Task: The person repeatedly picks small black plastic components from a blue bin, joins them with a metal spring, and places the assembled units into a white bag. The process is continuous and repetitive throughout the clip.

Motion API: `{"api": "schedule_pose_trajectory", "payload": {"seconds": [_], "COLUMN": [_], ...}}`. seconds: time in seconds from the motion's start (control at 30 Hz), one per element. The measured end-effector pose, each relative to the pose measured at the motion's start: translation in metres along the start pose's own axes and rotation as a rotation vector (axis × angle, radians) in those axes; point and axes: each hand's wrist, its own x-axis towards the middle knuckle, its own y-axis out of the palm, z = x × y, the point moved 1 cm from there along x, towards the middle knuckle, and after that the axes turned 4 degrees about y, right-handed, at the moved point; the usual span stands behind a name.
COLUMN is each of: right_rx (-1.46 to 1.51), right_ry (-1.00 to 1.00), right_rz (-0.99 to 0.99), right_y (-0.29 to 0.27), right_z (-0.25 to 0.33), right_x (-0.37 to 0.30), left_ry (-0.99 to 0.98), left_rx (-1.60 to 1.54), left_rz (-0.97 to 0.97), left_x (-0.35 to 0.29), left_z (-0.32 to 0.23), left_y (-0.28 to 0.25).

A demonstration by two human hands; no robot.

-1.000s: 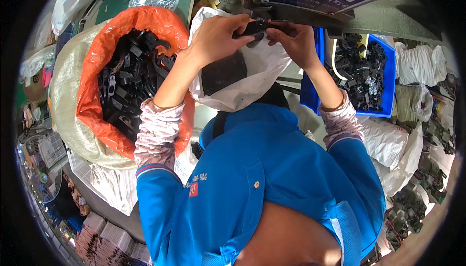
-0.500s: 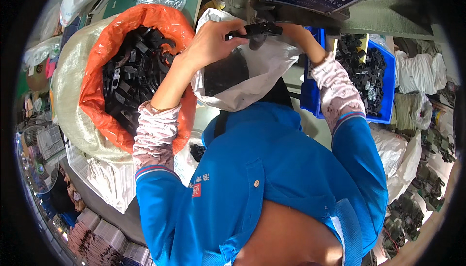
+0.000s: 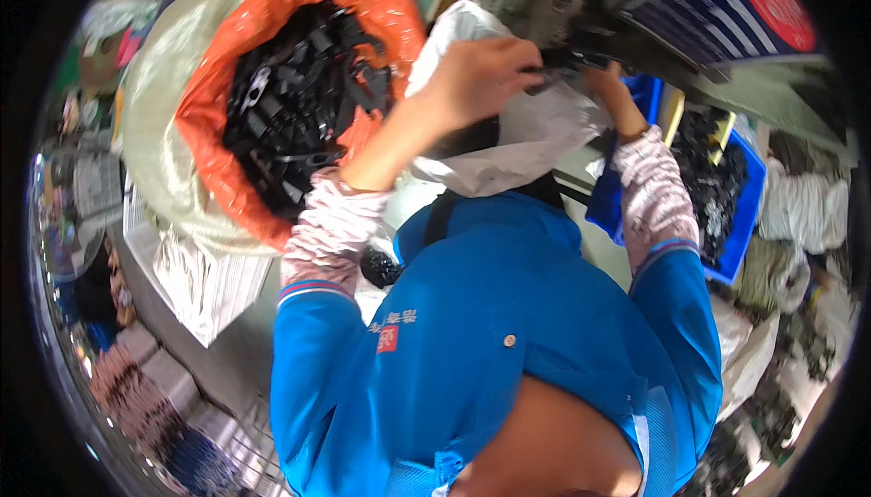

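Observation:
My left hand [image 3: 481,79] is closed, its fingertips pinching the near end of a small black part [image 3: 570,59] that looks like plastic. The part lies across between my two hands, just under the machine's edge, and motion blurs its outline. At the part's other end is my right hand [image 3: 615,88], its fingertips close against it; blur and the dark background hide how they are bent. Below both hands an open white sack [image 3: 544,129] gapes, dark inside.
To the left, an orange-lined sack [image 3: 204,125] is heaped with black parts [image 3: 299,98]. A blue bin [image 3: 748,197] at the right holds more small dark parts. Machinery with a blue plate [image 3: 708,11] overhangs the far right. White papers [image 3: 204,288] are stacked at lower left.
The view has shifted, so the sacks and bin appear farther right. My left hand and the black part are blurred by motion; more of my right hand's fingers show beside the part.

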Motion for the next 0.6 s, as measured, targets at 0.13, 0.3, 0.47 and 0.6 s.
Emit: {"api": "schedule_pose_trajectory", "payload": {"seconds": [0.13, 0.3, 0.47, 0.6], "right_rx": [-0.104, -0.073, -0.299, 0.870], "right_ry": [0.011, -0.089, 0.021, 0.165], "right_rz": [-0.271, -0.754, -0.301, -0.216], "right_y": [-0.013, -0.004, -0.021, -0.058], "right_z": [0.014, -0.004, 0.008, 0.026], "right_x": [0.008, 0.013, 0.003, -0.036], "left_ry": [-0.123, -0.486, -1.060, -1.059], "left_rx": [0.174, 0.141, 0.257, 0.392], "left_rz": [-0.040, -0.206, -0.241, 0.019], "left_x": [-0.058, -0.108, -0.167, -0.209], "left_z": [-0.005, 0.011, 0.084, 0.123], "left_y": [0.014, -0.016, -0.042, -0.028]}}
